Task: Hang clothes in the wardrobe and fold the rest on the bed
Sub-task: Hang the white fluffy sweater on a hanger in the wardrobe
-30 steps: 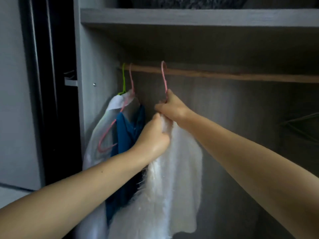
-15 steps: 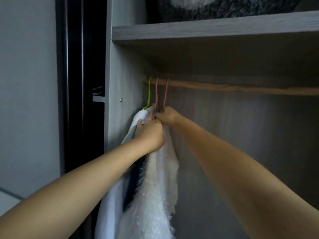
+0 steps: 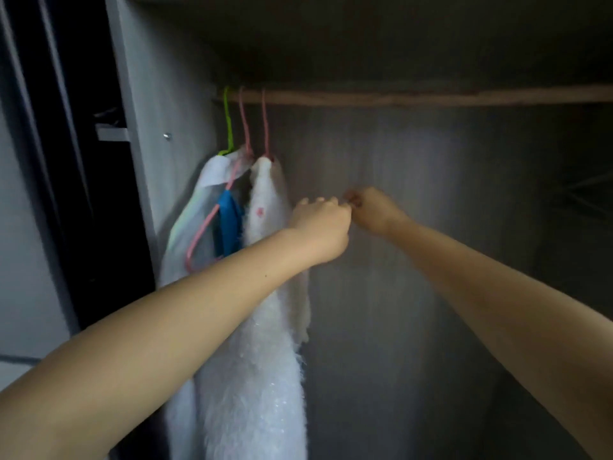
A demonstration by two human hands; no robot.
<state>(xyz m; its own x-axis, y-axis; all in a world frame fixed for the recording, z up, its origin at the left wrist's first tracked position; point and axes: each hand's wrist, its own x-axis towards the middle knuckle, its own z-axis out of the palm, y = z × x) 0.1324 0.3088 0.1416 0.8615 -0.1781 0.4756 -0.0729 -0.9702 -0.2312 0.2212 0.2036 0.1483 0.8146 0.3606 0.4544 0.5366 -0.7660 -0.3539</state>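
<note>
A fluffy white garment [image 3: 265,200] hangs on a pink hanger [image 3: 265,127] from the wooden rail [image 3: 414,97] at the wardrobe's left end. Left of it hang a blue garment [image 3: 229,227] on a second pink hanger [image 3: 244,124] and a pale white garment [image 3: 185,224] on a green hanger [image 3: 227,124]. My left hand [image 3: 320,227] is just right of the fluffy garment with curled fingers and nothing in it. My right hand [image 3: 373,210] is beside it, fingers curled, also holding nothing. Both hands are clear of the hangers.
The wardrobe's grey side panel [image 3: 172,94] stands left of the clothes, with a dark gap and a door edge [image 3: 49,161] beyond it. The grey back wall [image 3: 431,227] lies behind my hands. Dark hanger shapes [image 3: 583,190] show faintly at the far right.
Both hands have let go of the fluffy white garment and its hanger and drawn back to the right and down. The garment now hangs freely on the rail next to the others.
</note>
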